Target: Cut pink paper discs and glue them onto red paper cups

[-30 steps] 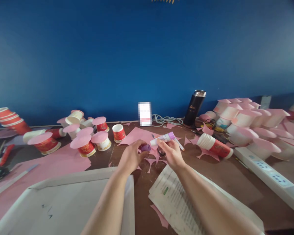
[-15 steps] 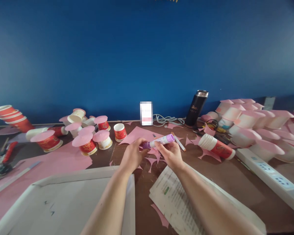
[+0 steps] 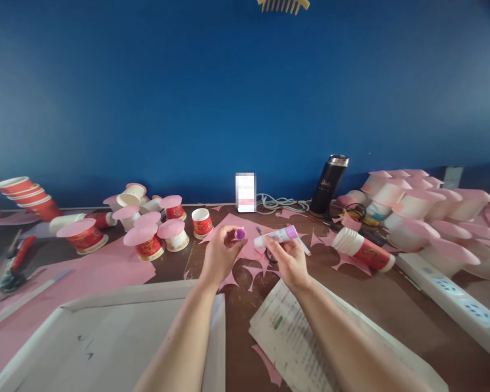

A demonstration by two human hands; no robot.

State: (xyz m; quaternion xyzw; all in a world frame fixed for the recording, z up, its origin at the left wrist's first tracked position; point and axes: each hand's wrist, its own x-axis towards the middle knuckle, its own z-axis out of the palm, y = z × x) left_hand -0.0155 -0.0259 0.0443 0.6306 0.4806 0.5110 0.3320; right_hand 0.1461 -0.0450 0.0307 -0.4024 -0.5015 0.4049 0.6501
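Observation:
Between the fingers of my left hand is a purple cap, its round end facing right. My right hand grips a glue stick with a white body and a purple base, tilted slightly up to the right. A gap separates the cap from the glue stick. Below both hands lie a pink paper sheet and cut pink scraps. Just left of my left hand stands a red paper cup, upright and uncovered.
Paper cups topped with pink discs stand at left, and more are piled at right. A black thermos, a fallen cup stack, a power strip, printed papers and a white tray surround the hands.
The purple cap has come off the glue stick. My left hand has moved left with the cap, while my right hand keeps the glue stick slightly to the right.

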